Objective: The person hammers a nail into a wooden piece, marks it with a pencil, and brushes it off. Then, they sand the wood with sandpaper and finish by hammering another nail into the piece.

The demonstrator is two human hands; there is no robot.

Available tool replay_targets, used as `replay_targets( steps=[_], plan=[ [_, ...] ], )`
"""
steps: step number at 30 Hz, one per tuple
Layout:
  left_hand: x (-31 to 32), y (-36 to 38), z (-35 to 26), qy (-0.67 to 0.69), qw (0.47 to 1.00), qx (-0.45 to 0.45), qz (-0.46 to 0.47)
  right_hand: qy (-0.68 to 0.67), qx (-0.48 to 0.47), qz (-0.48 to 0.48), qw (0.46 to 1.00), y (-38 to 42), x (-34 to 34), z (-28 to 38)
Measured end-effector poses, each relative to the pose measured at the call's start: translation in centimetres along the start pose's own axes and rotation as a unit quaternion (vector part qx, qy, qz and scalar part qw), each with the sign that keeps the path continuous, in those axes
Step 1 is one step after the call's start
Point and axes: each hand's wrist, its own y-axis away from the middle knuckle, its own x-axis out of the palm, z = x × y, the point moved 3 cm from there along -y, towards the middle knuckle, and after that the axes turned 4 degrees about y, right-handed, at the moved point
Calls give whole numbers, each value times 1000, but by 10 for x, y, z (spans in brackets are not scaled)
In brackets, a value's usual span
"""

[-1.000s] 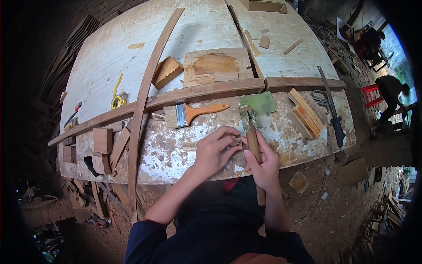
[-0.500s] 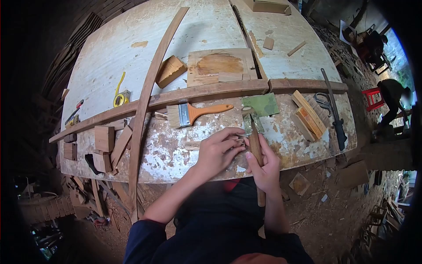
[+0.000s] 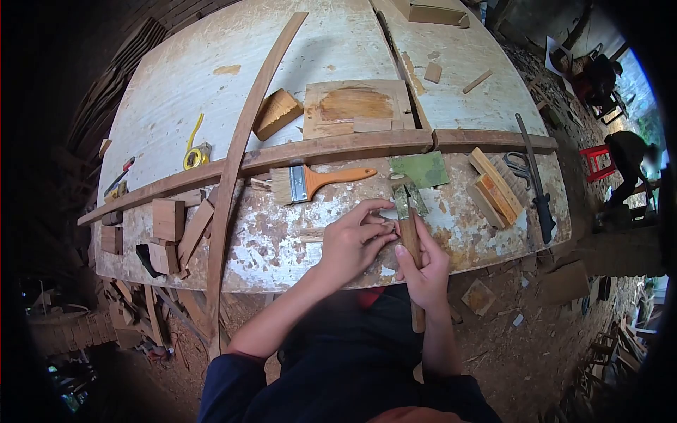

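Observation:
My right hand (image 3: 423,271) is wrapped round the wooden handle of a hammer (image 3: 408,247). Its worn, greenish head points away from me, beside a green sheet (image 3: 428,169) on the worn workbench (image 3: 282,243). Just left of the handle, the fingers of my left hand (image 3: 352,243) are pinched together. Something small shows at their tips, too little of it to name. A thin wood strip (image 3: 311,235) lies beside my left hand. Beyond it rests a wide paintbrush (image 3: 324,182) with an orange handle.
Long wooden bars (image 3: 331,150) cross the bench. To the right are a wooden brush (image 3: 496,190), scissors (image 3: 520,169) and a black-handled tool (image 3: 541,204). Wood blocks (image 3: 168,220) and a yellow tape measure (image 3: 197,156) are at left. A person (image 3: 627,162) bends by a red stool (image 3: 596,162).
The hammer head has turned slightly in my right hand, so more of its greenish side shows. My left hand stays pinched close by, and the camera view has shifted a little.

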Motion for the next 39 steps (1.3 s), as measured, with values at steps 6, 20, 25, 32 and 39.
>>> replay_targets(
  steps=[6, 20, 25, 32, 39],
  plan=[
    [-1, 0, -1, -9, 1000, 18, -2, -5, 10, -1, 1000, 1, 1, 1],
    [-3, -2, -4, -22, 999, 27, 10, 11, 4, -10, 1000, 3, 2, -2],
    [-4, -3, -5, -33, 999, 27, 11, 12, 1, -9, 1000, 2, 2, 0],
    [-5, -4, -5, -38, 998, 32, 26, 8, 9, -7, 1000, 3, 2, -1],
    [-5, -5, -4, -50, 997, 39, 32, 1, 11, -8, 1000, 3, 3, -1]
  ],
)
